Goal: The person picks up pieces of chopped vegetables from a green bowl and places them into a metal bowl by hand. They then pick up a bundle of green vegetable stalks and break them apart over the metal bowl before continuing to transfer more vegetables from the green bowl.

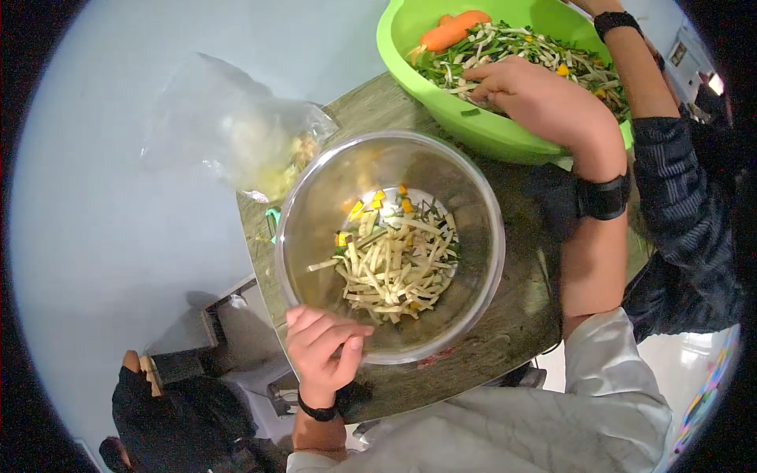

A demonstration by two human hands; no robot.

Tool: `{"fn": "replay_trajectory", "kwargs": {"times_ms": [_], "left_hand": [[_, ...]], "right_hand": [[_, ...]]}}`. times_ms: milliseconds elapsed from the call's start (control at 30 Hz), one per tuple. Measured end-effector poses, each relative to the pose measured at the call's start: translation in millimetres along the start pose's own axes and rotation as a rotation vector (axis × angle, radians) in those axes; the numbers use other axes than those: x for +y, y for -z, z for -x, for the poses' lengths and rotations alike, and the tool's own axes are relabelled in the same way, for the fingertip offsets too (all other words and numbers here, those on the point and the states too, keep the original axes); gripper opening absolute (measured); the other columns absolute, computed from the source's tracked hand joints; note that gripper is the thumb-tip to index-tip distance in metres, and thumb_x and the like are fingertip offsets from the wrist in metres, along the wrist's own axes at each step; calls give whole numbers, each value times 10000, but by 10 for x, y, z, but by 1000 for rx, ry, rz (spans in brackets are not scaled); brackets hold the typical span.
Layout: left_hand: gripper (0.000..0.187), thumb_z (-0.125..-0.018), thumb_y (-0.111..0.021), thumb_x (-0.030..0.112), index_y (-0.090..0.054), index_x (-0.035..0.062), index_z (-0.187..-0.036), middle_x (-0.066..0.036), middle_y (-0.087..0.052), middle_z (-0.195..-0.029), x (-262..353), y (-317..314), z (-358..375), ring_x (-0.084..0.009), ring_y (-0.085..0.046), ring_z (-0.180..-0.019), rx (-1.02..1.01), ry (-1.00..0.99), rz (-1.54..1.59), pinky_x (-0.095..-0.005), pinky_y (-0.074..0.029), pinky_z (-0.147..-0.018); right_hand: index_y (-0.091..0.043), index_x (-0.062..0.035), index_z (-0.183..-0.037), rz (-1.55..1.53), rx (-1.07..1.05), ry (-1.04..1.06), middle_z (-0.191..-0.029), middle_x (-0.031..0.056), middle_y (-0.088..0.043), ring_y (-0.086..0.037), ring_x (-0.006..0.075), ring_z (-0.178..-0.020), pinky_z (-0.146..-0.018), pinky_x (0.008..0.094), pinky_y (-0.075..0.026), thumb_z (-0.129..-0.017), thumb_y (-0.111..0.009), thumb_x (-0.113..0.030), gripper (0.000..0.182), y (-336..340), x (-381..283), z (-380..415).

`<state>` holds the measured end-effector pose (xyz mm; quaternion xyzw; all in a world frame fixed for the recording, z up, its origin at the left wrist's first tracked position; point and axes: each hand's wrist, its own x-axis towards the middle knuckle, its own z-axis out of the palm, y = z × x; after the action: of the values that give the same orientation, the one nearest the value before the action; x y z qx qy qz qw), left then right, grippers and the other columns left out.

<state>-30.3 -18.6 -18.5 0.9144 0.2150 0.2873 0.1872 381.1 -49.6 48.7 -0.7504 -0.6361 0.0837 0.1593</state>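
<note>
A shiny round bowl [495, 229] holds pale vegetable strips [390, 264], orange pieces and bits of green. My left hand [325, 343] is closed at its near-left rim, fingers curled over the edge and thumb close to them. Beyond it to the right stands a green basin [398, 59] full of chopped green and pale vegetables [512, 47]. Over that basin's near side my right hand [532, 98] reaches in, fingers stretched to the left and apart, at the chopped vegetables. Nothing shows held in it. Two carrots [453, 30] lie at the basin's far-left side.
Left of the bowl, a clear plastic bag [260, 142] with pale scraps sits at the edge of the table [473, 359]. Another person's arm in a dark sleeve [674, 181] extends past the basin's right side. A person in dark clothes [185, 418] is at lower left.
</note>
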Motion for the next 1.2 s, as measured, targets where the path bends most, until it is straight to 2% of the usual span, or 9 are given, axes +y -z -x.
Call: {"fn": "replay_trajectory", "kwargs": {"times_ms": [133, 333, 433, 567, 633, 833, 900, 1067, 1200], "left_hand": [[153, -867, -688, 239, -777, 145, -786, 17, -706, -746, -11, -3, -5, -194, -587, -716, -6, -5, 20, -358, -392, -781], [293, -935, -633, 315, -748, 117, -753, -16, -712, -734, 5, -16, 13, -231, -597, -697, -10, 19, 3, -389, -405, -803], [309, -941, -624, 324, -743, 117, -745, -21, -710, -735, -14, -33, 24, -235, -599, -697, 8, 8, 8, -392, -410, -807], [320, -946, -615, 329, -745, 121, -742, -26, -709, -737, -6, -21, 20, -238, -600, -702, -3, 17, 12, -395, -415, -812], [320, -947, -614, 331, -751, 123, -747, -27, -709, -738, -5, -10, 14, -239, -601, -706, -8, 16, 13, -395, -416, -816], [334, -961, -609, 348, -773, 128, -770, -26, -710, -742, -9, -9, 24, -238, -604, -708, -12, 15, 0, -397, -421, -825], [340, -965, -607, 350, -771, 129, -766, -25, -710, -743, -16, -11, 34, -239, -606, -707, -16, 18, 10, -398, -421, -825], [273, -939, -633, 306, -771, 134, -778, -7, -707, -749, -25, -3, 13, -220, -604, -714, -13, -14, 14, -385, -412, -806], [128, -879, -691, 211, -776, 145, -811, 26, -707, -767, -52, 24, 24, -189, -595, -734, -25, -56, 20, -358, -396, -776]], "right_hand": [[-731, -13, -1159, -4, -35, 3, -1363, 144, -658, -586, 325, -1257, -1099, 394, -457, -969, -622, -128, 248, -23, 62, 2], [-743, 7, -1017, 52, 634, 235, -1039, 219, -717, -669, 412, -1011, -936, 473, -532, -948, -612, -180, 239, -202, 178, -52], [-720, 2, -1117, -167, 531, 178, -1050, 129, -737, -675, 329, -1083, -998, 421, -512, -959, -674, -140, 218, 61, -4, -30], [-727, -65, -1259, -530, 465, -182, -912, 99, -762, -708, 121, -797, -706, 257, -584, -951, -693, 0, 317, 370, -476, 82], [-706, 85, -1170, -747, 525, -55, -905, 124, -755, -704, 119, -763, -684, 223, -571, -922, -709, 33, 254, 330, -389, 49], [-694, 84, -1078, -1007, 443, 53, -885, 95, -747, -675, 91, -743, -656, 206, -541, -924, -710, 35, 163, 304, -675, 141], [-708, 56, -1074, -889, 265, -20, -892, 67, -750, -660, 90, -725, -638, 215, -514, -933, -714, -8, 155, 393, -752, 176], [-722, 8, -1093, -46, 681, 156, -1008, 155, -740, -703, 350, -1005, -942, 423, -534, -951, -671, -127, 202, 32, -52, -44], [-736, 13, -1084, 158, 269, -226, -1052, 207, -735, -701, 371, -1023, -935, 431, -535, -935, -604, -64, 214, -39, 95, -21]]}}
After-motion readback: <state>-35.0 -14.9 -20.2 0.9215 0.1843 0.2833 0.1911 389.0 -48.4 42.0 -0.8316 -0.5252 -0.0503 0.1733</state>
